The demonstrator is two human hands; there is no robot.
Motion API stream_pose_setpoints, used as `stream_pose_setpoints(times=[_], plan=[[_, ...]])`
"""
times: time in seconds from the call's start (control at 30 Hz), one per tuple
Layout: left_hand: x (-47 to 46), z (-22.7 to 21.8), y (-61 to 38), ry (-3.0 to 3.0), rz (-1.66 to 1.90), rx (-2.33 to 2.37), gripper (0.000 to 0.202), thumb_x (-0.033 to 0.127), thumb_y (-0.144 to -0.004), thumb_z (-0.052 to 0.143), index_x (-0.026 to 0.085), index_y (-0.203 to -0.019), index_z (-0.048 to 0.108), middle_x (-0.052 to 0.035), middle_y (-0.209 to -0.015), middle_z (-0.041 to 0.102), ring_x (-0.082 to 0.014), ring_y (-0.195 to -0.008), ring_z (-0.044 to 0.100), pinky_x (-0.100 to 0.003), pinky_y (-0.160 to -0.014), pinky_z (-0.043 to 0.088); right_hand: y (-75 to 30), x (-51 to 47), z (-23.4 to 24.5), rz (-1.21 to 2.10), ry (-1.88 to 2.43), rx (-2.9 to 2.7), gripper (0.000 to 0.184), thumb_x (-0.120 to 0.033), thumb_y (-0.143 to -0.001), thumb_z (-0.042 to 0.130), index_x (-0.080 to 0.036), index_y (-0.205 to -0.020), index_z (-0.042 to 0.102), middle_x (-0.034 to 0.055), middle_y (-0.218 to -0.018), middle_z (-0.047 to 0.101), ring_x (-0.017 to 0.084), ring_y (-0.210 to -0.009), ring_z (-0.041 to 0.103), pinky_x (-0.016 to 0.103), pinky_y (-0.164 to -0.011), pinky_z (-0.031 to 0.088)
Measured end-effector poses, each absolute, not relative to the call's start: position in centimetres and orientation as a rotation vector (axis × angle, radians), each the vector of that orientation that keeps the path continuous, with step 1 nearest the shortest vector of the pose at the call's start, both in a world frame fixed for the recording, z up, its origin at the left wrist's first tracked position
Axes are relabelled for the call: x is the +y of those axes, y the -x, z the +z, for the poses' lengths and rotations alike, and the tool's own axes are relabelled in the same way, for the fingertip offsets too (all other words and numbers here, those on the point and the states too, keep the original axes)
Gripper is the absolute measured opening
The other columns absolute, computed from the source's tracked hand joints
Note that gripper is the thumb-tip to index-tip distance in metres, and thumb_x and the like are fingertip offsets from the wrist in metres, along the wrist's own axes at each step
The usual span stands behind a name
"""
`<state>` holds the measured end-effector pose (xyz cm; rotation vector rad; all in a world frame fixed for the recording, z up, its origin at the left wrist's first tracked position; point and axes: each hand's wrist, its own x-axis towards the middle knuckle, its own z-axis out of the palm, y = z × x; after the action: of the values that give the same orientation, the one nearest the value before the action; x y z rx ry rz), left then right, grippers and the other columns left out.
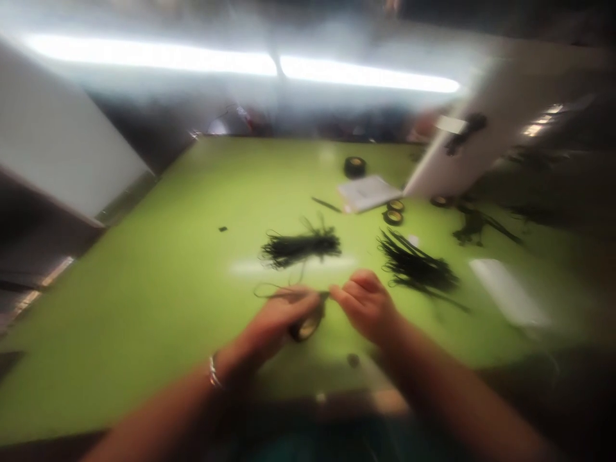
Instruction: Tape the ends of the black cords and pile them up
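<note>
My left hand [283, 311] is closed round a thin black looped cord [264, 290], whose loop sticks out to the left. A roll of black tape [307, 328] with a yellowish core hangs at the same fingers. Close by on the right, my right hand [368, 305] is closed, its thumb and finger pinched near a small dark bit at the left fingertips. What it pinches is too blurred to tell. Just beyond both hands lies a bundle of black looped cords [301, 247]. A second bundle of black cords [418, 263] rests to the right.
Farther back on the green table [144, 289] are a large black tape roll [355, 167], a white pad [369, 194], a dark pen [326, 205] and small tape rolls [393, 217]. A white post [457, 141] rises at the right. Lit tubes [366, 72] hang above.
</note>
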<state>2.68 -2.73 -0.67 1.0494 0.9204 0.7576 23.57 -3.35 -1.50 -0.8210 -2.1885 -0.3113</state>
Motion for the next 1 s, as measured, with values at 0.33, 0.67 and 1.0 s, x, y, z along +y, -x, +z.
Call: stream_pose_setpoints(times=[0.33, 0.67, 1.0], plan=[[-2.4, -0.6, -2.9, -1.561, 0.847, 1.145, 0.024, 0.035, -0.083, 0.063, 0.016, -0.068, 0.065, -0.0025, -0.066, 0.058, -0.0152, -0.065, 0.050, -0.026, -0.061, 0.039, -22.4, -3.0, -1.0, 0.343, 1.099, -2.226, 0.019, -0.023, -0.092, 0.053, -0.019, -0.076, 0.063, 0.0022, -0.067, 0.061, 0.017, -0.072, 0.051, 0.032, -0.072, 0.043], [-2.0, -0.4, -2.8, -1.395, 0.625, 1.040, 0.025, 0.039, -0.078, 0.071, 0.017, -0.080, 0.063, -0.0006, -0.064, 0.056, -0.0123, -0.054, 0.050, -0.025, -0.051, 0.040, -22.2, -3.4, -0.2, 0.838, 1.185, -1.922, 0.021, -0.017, -0.088, 0.054, -0.018, -0.067, 0.057, -0.0028, -0.063, 0.055, 0.012, -0.063, 0.048, 0.024, -0.061, 0.039], [-2.3, -0.3, -2.5, -1.017, 0.584, 0.885, 0.033, 0.046, -0.079, 0.068, 0.013, -0.078, 0.066, -0.0026, -0.060, 0.055, -0.0094, -0.049, 0.044, -0.023, -0.044, 0.028, -24.1, -2.1, -1.5, -0.316, 0.704, -2.251, 0.019, -0.007, -0.088, 0.055, -0.018, -0.102, 0.062, 0.0004, -0.066, 0.060, 0.017, -0.080, 0.048, 0.033, -0.087, 0.042]])
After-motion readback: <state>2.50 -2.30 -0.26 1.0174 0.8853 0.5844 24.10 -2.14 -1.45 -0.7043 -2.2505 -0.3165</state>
